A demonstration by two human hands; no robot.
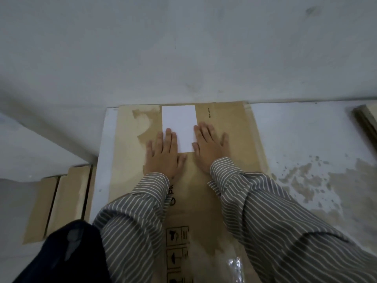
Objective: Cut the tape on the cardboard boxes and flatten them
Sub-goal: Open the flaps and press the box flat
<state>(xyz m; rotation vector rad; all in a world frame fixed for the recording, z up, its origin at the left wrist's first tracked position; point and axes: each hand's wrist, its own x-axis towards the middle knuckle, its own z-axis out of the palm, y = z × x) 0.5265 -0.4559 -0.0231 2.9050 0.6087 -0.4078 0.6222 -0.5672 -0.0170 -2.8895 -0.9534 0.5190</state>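
A flattened box lies on the white desk, its far edge at the wall. Both hands press flat on it, grips open: left hand and right hand flank a white label.

My head view is dim and flat, slightly soft, edges bowed by the wide lens; only the white label shows bright.
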